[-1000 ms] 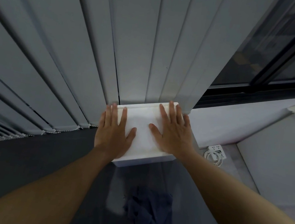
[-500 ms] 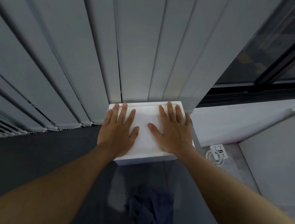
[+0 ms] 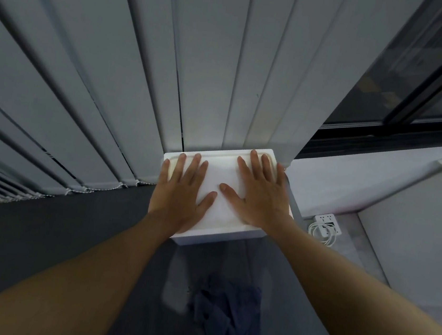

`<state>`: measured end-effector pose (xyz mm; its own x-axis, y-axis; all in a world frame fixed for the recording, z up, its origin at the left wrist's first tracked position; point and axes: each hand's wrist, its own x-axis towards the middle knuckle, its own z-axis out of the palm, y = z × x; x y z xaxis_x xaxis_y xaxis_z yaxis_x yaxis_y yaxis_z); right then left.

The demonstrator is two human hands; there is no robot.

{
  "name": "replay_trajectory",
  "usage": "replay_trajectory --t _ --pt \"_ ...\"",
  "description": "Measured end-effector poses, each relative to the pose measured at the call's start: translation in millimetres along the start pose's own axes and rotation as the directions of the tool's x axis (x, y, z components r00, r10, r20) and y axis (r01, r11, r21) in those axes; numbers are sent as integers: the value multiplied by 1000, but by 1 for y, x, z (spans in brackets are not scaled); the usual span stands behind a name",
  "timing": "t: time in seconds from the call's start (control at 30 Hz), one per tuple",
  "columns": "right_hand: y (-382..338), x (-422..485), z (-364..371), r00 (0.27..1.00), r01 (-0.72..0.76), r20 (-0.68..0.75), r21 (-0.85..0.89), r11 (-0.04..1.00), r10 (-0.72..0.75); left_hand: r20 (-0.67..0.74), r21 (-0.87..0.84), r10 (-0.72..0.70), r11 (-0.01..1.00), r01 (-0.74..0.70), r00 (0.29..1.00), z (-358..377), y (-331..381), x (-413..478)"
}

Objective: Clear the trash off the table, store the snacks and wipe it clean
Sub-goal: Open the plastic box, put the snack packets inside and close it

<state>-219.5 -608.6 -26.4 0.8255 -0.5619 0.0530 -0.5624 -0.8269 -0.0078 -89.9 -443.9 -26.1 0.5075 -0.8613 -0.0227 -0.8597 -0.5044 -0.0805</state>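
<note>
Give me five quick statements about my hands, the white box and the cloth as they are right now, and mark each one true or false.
1. Both the left hand and the right hand lie flat on top of the white box. True.
2. The dark blue cloth is draped over the box. False: it lies on the dark table, nearer the person and apart from the box.
3. The right hand grips the cloth. False: it rests on the box with straight fingers.
4. The box stands at the foot of the vertical blinds. True.
5. A white power strip with a coiled cable lies to the right of the box. True.
</note>
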Motion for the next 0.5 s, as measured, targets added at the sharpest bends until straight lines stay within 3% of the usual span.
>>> replay_trajectory --t 0.5 --pt "-17 -13 2 992 -83 91 1 997 83 28 -39 -65 997 66 998 4 -2 3"
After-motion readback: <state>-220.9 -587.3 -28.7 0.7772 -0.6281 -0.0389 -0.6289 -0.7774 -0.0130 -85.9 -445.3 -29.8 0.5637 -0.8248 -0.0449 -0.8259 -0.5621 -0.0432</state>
